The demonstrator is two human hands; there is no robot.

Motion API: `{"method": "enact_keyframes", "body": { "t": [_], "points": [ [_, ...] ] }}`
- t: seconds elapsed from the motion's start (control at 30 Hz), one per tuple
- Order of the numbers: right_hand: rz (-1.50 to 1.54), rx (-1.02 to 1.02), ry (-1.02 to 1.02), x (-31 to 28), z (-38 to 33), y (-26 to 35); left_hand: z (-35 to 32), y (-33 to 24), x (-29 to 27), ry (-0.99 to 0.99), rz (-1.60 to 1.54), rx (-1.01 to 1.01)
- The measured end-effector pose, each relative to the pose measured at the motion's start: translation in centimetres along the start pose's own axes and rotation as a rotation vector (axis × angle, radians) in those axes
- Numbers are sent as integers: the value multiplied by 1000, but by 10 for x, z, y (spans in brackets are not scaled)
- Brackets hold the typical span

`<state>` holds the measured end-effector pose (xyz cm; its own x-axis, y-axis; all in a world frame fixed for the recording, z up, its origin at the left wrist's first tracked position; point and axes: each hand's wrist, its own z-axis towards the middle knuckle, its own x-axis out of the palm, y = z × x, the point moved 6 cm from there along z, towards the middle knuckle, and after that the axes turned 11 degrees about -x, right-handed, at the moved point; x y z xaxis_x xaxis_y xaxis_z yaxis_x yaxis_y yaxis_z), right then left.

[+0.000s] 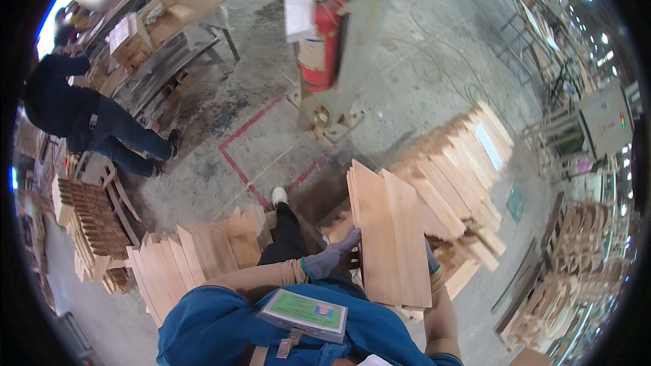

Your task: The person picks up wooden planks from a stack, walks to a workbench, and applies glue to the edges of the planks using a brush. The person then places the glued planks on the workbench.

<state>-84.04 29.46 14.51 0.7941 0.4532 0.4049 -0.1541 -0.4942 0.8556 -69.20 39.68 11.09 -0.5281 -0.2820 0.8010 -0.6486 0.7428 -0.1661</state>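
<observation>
- Pale, flat wooden boards (388, 237) are held by the half-curled, grey-gloved left hand (333, 257).
- The grey-gloved right hand (432, 260) is mostly hidden; its closure cannot be told.

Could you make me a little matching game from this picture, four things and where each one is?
1. Fire extinguisher
2. Central wooden boards
3. Badge
4. Co-worker

A. On the front of the blue top
B. Standing near the workbench
C. Against the post
D. Between the left hand and right hand

Pairs: 1-C, 2-D, 3-A, 4-B
</observation>
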Motion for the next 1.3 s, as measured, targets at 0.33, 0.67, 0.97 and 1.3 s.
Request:
{"method": "enact_keyframes", "body": {
  "t": [0.33,0.67,0.97,1.3],
  "points": [
    [-139,73,114,165,224,27,-123,-246,-56,35,41,145],
    [-204,119,306,283,370,34,-203,-364,-157,-178,42,468],
    [-210,68,467,368,503,56,-260,-482,-184,-347,110,679],
    [-181,-14,653,498,723,102,-301,-689,-221,-498,-24,832]
  ]
}}
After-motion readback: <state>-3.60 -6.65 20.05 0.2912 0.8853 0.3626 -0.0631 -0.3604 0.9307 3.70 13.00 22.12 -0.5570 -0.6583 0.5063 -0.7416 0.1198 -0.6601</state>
